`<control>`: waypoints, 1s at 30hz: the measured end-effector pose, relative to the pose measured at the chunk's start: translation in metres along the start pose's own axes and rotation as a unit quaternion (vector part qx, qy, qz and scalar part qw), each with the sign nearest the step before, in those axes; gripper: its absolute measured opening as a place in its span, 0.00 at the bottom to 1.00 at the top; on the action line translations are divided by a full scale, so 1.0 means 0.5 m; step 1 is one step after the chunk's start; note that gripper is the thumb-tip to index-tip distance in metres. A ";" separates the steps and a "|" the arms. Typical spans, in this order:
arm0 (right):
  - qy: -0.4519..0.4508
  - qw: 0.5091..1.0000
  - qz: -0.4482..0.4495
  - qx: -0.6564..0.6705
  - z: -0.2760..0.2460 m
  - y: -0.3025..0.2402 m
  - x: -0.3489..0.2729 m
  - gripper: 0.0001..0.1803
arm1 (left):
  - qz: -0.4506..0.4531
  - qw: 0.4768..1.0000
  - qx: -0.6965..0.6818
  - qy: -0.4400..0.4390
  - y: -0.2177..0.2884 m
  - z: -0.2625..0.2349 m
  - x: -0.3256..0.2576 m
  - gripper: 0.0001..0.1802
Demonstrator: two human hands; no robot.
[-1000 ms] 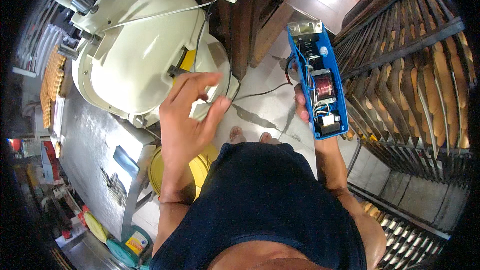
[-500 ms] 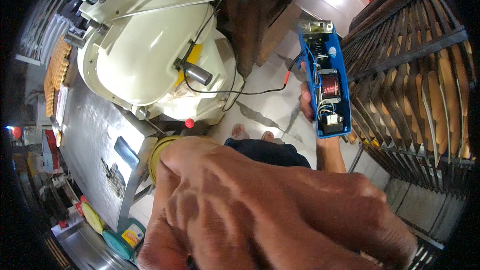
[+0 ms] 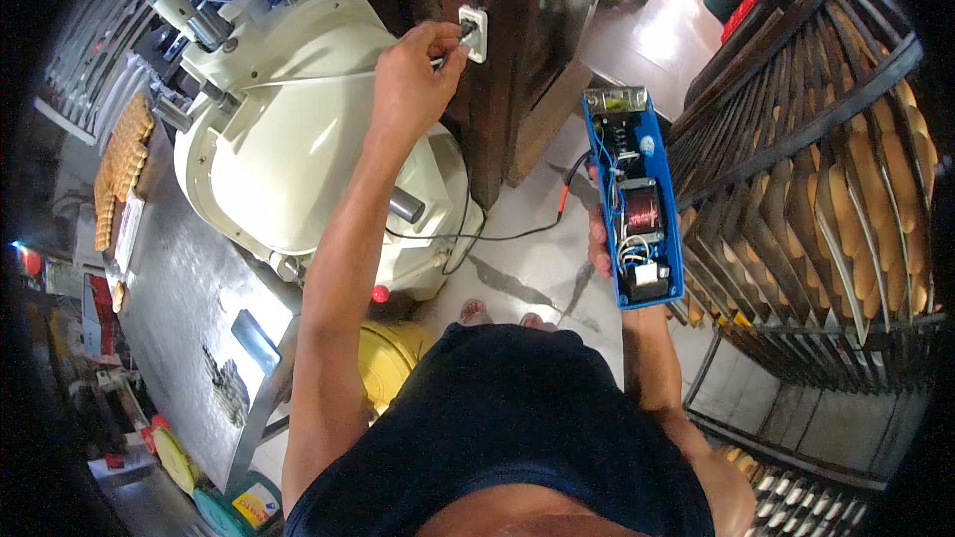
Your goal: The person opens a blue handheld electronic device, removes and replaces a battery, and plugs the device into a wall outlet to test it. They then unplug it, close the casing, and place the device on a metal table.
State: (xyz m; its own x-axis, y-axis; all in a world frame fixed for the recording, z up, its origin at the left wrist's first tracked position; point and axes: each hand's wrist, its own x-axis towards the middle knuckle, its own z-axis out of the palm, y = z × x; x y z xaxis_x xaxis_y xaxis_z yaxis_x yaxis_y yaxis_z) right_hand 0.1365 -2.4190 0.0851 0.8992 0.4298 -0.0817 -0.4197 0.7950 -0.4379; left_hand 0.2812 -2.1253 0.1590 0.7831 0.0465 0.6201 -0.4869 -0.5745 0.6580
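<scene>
At the far left corner of the worktop [image 3: 179,264], brown rolls [image 3: 121,174] are sitting in a block. Near its right edge a flat slab [image 3: 256,341] is lying, with a crumpled grey bundle [image 3: 228,390] beside it, too blurred to name. Past the near end, a yellow lid [image 3: 174,457] and a teal tub [image 3: 221,514] are showing. Right of the worktop a cream machine [image 3: 288,149] is standing, the left forearm hiding part of it; a yellow bin [image 3: 393,358] is peeking out below, partly covered too. Behind the machine a post [image 3: 485,139] is rising. A black cable [image 3: 517,236] is running over the floor to the box's left side. At the right, a loaded rack [image 3: 865,91] is crowding close to the box.

The left hand [image 3: 413,80] is reaching up, thumb and fingertips pinched together on the plug [image 3: 466,30] at the post; how far in it is sitting, I cannot tell. Well to the right and lower, the right hand [image 3: 598,244] is gripping the open blue box [image 3: 668,224], its fingers curling round the left side.

Two sockets [image 3: 478,48] are showing, one box, one coil [image 3: 642,207] inside it, and one machine.
</scene>
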 end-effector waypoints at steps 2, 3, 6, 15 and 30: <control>-0.030 0.999 -0.041 -0.010 0.002 0.011 -0.004 0.38 | 0.051 0.991 0.127 -0.014 -0.059 0.031 0.049 0.18; 0.001 0.999 -0.037 -0.004 -0.004 0.009 -0.008 0.39 | 0.072 0.979 0.191 -0.021 -0.084 0.039 0.066 0.20; -0.006 0.999 -0.038 -0.006 -0.054 0.004 -0.020 0.39 | 0.031 0.960 0.254 -0.112 -0.131 0.075 0.102 0.23; -0.037 0.999 -0.035 -0.010 -0.062 0.000 -0.029 0.42 | 0.073 0.960 0.249 -0.101 -0.183 0.101 0.126 0.19; -0.045 0.997 -0.026 0.053 -0.033 0.014 -0.013 0.32 | 0.069 0.960 0.255 -0.088 -0.195 0.123 0.138 0.17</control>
State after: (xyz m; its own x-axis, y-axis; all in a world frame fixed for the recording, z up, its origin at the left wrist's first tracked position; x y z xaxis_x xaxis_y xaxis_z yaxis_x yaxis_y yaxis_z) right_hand 0.1296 -2.4235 0.0679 0.9074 0.4198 0.0212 -0.3880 0.8559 -0.3419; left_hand 0.4063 -2.1162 0.1113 0.8002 -0.1713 0.5747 -0.3722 -0.8933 0.2520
